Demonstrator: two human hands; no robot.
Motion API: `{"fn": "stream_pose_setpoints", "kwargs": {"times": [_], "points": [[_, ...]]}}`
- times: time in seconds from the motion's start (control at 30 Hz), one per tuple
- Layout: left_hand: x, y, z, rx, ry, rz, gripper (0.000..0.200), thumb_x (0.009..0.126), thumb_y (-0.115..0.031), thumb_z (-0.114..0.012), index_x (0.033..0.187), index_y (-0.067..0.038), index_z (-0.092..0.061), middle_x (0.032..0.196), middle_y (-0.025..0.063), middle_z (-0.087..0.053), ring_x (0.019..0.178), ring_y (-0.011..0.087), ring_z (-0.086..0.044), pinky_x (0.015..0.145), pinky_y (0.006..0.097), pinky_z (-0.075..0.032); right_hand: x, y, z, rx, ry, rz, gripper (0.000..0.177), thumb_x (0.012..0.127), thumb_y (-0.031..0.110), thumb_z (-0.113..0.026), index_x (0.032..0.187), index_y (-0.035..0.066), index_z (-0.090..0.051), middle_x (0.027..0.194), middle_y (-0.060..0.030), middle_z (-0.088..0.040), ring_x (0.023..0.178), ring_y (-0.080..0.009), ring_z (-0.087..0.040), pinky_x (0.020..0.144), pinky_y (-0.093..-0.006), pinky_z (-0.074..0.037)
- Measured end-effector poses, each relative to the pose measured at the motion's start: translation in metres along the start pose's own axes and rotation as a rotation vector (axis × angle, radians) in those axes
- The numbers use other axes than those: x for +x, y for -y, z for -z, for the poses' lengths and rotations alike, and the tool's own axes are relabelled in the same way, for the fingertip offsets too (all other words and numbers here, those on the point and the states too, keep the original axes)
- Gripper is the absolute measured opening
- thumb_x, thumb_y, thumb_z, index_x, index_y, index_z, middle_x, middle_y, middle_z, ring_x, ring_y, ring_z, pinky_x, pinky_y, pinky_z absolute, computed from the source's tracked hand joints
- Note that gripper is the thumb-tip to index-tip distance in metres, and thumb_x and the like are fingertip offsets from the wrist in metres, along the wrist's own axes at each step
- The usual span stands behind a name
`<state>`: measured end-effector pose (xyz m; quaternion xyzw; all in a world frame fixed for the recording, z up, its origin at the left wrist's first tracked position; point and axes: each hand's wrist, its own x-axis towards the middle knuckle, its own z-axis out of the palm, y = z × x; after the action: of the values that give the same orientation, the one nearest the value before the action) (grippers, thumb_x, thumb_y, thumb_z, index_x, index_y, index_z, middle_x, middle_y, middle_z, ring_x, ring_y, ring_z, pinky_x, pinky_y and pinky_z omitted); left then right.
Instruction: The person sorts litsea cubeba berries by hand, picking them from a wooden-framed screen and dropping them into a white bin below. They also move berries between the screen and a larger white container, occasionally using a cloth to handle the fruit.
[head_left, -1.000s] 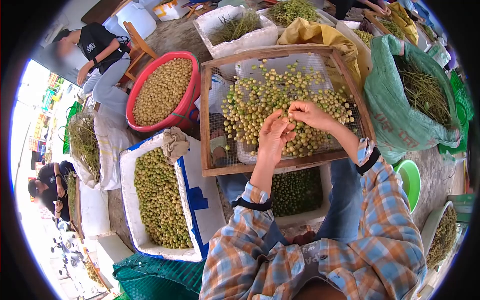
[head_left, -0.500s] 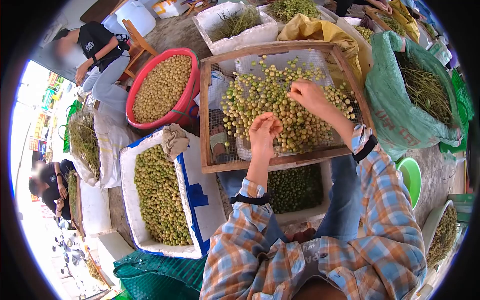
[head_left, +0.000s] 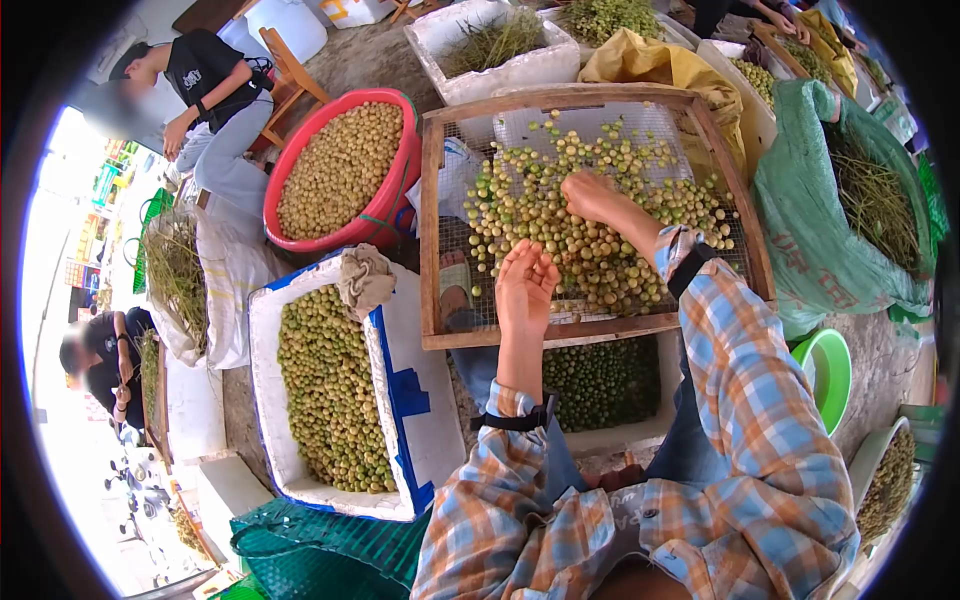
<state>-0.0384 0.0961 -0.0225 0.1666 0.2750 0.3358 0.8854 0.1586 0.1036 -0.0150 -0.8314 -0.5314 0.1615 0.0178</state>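
Note:
A wooden-framed wire-mesh sieve lies across the front of me, with many small round green and yellowish fruits spread over it. My right hand is over the middle of the pile, its fingers bent together down at the fruits; what they pinch is hidden. Near the sieve's front left part, my left hand is turned palm up. Its fingers are loosely curled and a little apart, and I see no fruit in them. Beneath the sieve stands a white box of darker green fruits.
On the left stand a red tub of pale fruits and a white foam box of fruits. A green sack of stems and a green basin are on the right. Another person sits at the upper left.
My right hand has moved left and lower onto the fruits. My left hand's pinched fingers have loosened and its palm has turned up. The view has shifted slightly.

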Motion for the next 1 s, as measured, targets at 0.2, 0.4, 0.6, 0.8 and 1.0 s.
{"fn": "stream_pose_setpoints", "kwargs": {"times": [0.2, 0.4, 0.6, 0.8, 1.0], "points": [[-0.003, -0.002, 0.002, -0.075, 0.002, -0.014, 0.016, 0.085, -0.006, -0.049, 0.101, -0.002, -0.048, 0.087, 0.0054, -0.054, 0.073, 0.0135, -0.055, 0.060, 0.0254, -0.050, -0.001, 0.016, 0.004, -0.061, 0.096, -0.102, 0.019, 0.073, 0.015, -0.061, 0.077, -0.003, -0.058, 0.086, -0.0169, -0.061, 0.081, -0.0306, -0.060, 0.071, -0.0391, -0.048], [-0.002, 0.003, 0.007, -0.103, 0.027, -0.006, 0.016, 0.084, -0.006, -0.049, 0.101, -0.005, -0.048, 0.088, 0.0035, -0.054, 0.074, 0.0119, -0.054, 0.065, 0.0247, -0.051, -0.002, 0.014, -0.001, 0.003, 0.031, -0.150, 0.019, 0.067, 0.011, -0.057, 0.079, -0.003, -0.057, 0.085, -0.0194, -0.061, 0.082, -0.0324, -0.059, 0.069, -0.0413, -0.046], [0.003, -0.003, 0.007, -0.147, -0.042, -0.005, 0.016, 0.087, -0.012, -0.048, 0.100, -0.003, -0.049, 0.092, 0.0063, -0.054, 0.081, 0.0172, -0.054, 0.074, 0.0293, -0.050, -0.030, 0.011, 0.033, 0.509, 0.022, -0.043, 0.014, 0.070, 0.010, -0.056, 0.076, -0.002, -0.056, 0.074, -0.0121, -0.060, 0.062, -0.0225, -0.059, 0.057, -0.0354, -0.048], [0.019, 0.011, -0.010, -0.172, -0.074, 0.160, 0.024, 0.091, -0.019, -0.041, 0.108, -0.003, -0.044, 0.098, 0.0073, -0.048, 0.092, 0.0211, -0.049, 0.086, 0.0333, -0.045, -0.067, 0.036, 0.021, 0.780, 0.155, 0.366, 0.021, 0.076, 0.010, -0.054, 0.094, -0.001, -0.057, 0.082, -0.0057, -0.059, 0.063, -0.0106, -0.056, 0.052, -0.0254, -0.047], [0.016, 0.007, 0.010, -0.264, -0.116, 0.062, 0.025, 0.091, -0.010, -0.038, 0.114, -0.001, -0.044, 0.097, 0.0091, -0.050, 0.086, 0.0199, -0.053, 0.078, 0.0334, -0.051, -0.087, 0.031, -0.018, 0.724, -0.133, 0.302, 0.022, 0.076, 0.013, -0.055, 0.093, 0.000, -0.059, 0.083, -0.0076, -0.060, 0.085, -0.0174, -0.055, 0.070, -0.0327, -0.043]]}}
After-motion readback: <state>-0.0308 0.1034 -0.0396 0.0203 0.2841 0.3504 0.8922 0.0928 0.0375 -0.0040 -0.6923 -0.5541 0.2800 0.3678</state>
